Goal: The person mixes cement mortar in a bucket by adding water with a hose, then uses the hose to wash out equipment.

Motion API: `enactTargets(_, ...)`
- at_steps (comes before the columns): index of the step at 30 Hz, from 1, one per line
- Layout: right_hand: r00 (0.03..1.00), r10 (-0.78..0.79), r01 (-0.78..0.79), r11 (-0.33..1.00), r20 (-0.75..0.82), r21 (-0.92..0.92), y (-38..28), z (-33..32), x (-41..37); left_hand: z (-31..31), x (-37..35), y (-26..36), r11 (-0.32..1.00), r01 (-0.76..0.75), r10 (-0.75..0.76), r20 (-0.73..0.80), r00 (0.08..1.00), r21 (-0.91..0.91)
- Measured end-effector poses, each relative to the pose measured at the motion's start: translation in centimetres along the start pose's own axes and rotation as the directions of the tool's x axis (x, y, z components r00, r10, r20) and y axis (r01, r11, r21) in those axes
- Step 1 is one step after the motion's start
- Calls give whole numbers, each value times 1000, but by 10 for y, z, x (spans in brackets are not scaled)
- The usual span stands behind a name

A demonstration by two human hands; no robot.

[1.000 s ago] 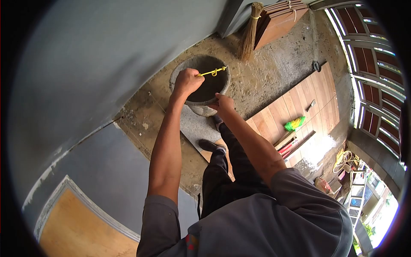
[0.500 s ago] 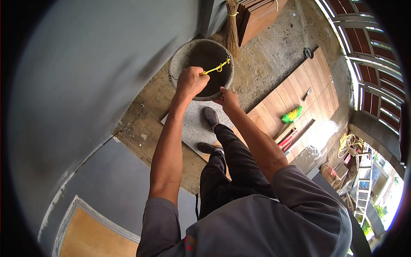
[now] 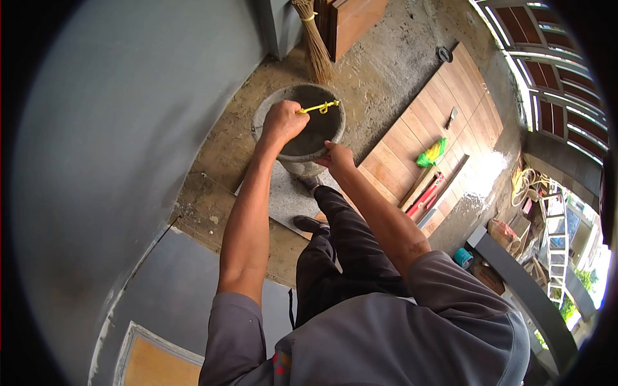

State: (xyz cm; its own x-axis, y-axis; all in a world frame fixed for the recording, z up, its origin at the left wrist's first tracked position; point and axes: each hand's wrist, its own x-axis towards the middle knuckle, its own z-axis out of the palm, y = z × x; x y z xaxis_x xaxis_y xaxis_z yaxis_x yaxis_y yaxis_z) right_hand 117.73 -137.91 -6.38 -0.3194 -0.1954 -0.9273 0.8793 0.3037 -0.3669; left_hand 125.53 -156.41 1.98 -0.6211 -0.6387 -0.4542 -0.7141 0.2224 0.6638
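A grey, cement-crusted bucket [image 3: 300, 167] hangs in front of me, its round mouth facing up toward me. Its handle is a knotted yellow cord [image 3: 320, 107] reaching across the mouth to the far right rim. My left hand [image 3: 285, 122] is closed in a fist around this cord, above the opening. On the near right rim, my right hand [image 3: 337, 157] grips the edge, thumb on top; its other fingers are mostly hidden. The bucket's inside looks dark grey, and I cannot make out what it contains.
Wood-look floor tiles [image 3: 412, 138] lie to the right, bearing a green-and-yellow bag [image 3: 431, 152], a putty knife [image 3: 452, 117] and a red level [image 3: 425, 196]. A straw broom [image 3: 313, 45] leans beside stacked brown tiles [image 3: 357, 26]. A grey wall [image 3: 141, 116] rises at left.
The bucket has tipped or dropped slightly, so more of its outer side shows. Both hands keep their hold. The floor and tiles have shifted in view as my head moved.
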Motion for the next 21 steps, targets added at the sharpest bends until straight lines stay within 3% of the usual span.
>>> enactTargets(9,1000,-18,18,1000,24,1,-7,-3,29,21,20,3,989,-141,144,-69,987,52)
enactTargets(11,998,-52,54,995,31,-89,-4,-10,41,19,3,7,997,-76,75,-56,996,-9)
enactTargets(13,955,-65,106,987,291,-124,-7,-28,54,11,-20,12,993,-64,51,-120,991,-100)
enactTargets(15,945,-42,94,985,325,-146,-15,-32,58,6,-40,14,991,16,-36,-153,988,-130)
enactTargets(19,965,-14,118,914,261,-389,-38,-33,52,11,-74,5,954,103,-170,-226,959,-283)
enactTargets(21,944,2,161,871,331,-464,-47,-31,43,10,-96,3,908,168,-273,-238,932,-384)
